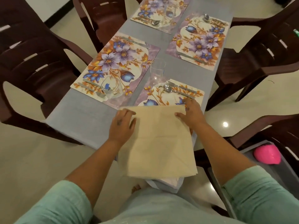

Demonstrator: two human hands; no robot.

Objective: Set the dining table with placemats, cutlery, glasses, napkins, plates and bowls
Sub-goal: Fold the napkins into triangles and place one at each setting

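Head cam — both hands (122,125) (191,116) pinch napkin (157,143) by far corners, long axis running away.

left hand (122,125): fingers curled, gripping | right hand (191,115): fingers curled, gripping | forearms extended

Both hands (157,120) on beige napkin (158,143)

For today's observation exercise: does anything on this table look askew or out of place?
Yes. The beige cloth napkin overhangs the table's near edge, covering part of the nearest floral placemat. Both hands, left and right, hold it.
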